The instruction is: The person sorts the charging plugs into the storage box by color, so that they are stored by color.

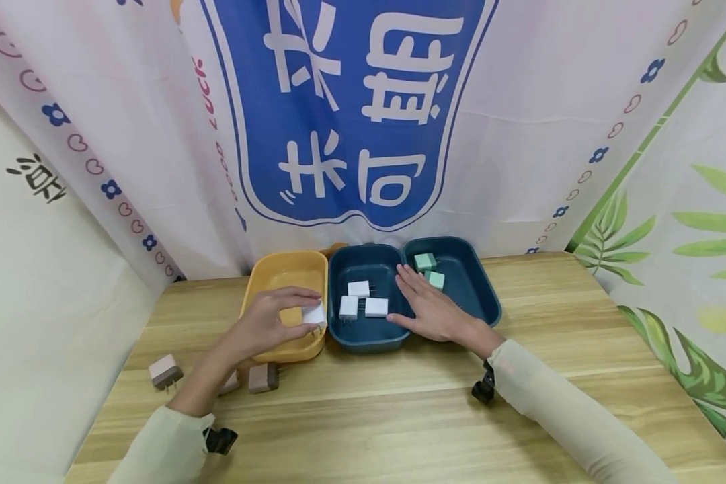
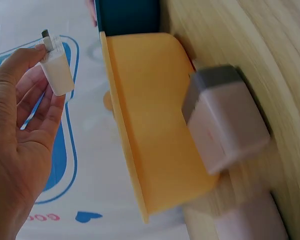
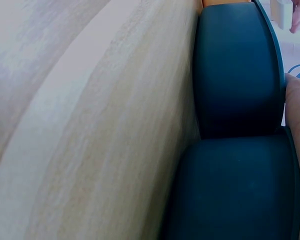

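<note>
My left hand (image 1: 269, 319) pinches a white plug-in charger (image 2: 57, 72) between thumb and fingertips, above the right side of the yellow bin (image 1: 284, 261). The charger's metal prongs point toward me in the head view. My right hand (image 1: 435, 310), fingers straight, hovers where the middle blue bin (image 1: 369, 345) meets the right blue bin (image 1: 480, 296). Three white chargers, one of them a white charger (image 1: 376, 308) near my right thumb, lie in the middle bin. Mint green chargers (image 1: 425, 261) lie in the right bin, partly hidden by my right hand.
Pinkish-brown chargers lie on the wooden table (image 1: 375, 417): one charger (image 1: 166, 371) at the left, another charger (image 1: 263, 378) before the yellow bin, and a third partly behind my left wrist. A printed curtain (image 1: 508, 134) hangs behind the bins.
</note>
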The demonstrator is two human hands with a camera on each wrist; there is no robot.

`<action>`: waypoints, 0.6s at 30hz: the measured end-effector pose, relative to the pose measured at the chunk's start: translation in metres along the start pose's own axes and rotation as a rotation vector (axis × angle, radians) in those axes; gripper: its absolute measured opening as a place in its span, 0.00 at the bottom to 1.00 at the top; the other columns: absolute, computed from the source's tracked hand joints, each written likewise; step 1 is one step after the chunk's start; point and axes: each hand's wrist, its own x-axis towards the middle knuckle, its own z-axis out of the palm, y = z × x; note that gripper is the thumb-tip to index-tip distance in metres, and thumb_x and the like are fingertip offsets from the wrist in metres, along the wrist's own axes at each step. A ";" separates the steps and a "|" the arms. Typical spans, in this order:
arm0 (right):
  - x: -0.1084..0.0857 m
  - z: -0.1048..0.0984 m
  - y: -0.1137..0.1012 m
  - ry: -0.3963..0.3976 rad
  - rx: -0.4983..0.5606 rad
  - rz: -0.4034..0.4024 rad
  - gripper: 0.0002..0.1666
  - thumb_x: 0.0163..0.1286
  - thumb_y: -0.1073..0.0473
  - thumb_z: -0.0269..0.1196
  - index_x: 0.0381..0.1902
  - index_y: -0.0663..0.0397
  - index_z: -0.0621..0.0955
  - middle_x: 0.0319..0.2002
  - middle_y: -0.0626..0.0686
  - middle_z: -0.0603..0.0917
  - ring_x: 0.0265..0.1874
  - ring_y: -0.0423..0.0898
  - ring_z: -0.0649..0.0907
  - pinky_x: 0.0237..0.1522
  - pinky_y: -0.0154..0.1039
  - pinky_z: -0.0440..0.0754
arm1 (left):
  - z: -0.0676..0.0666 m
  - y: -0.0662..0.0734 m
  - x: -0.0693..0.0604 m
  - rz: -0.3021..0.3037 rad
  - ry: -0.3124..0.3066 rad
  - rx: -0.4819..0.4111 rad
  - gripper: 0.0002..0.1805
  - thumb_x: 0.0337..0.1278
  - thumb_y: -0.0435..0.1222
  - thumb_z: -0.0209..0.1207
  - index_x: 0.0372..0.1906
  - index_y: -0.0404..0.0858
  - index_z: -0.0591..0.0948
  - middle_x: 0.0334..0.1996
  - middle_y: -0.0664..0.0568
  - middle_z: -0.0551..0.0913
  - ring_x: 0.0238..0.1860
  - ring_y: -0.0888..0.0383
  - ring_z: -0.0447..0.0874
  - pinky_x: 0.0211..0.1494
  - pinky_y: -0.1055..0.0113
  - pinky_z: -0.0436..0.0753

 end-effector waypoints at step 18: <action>0.001 0.000 0.000 -0.005 -0.010 0.009 0.57 0.79 0.26 0.52 0.83 0.66 0.55 0.86 0.60 0.45 0.86 0.54 0.44 0.84 0.59 0.50 | 0.037 0.008 0.040 -0.100 -0.106 -0.034 0.22 0.54 0.35 0.79 0.55 0.35 0.90 0.58 0.48 0.88 0.59 0.48 0.86 0.63 0.51 0.86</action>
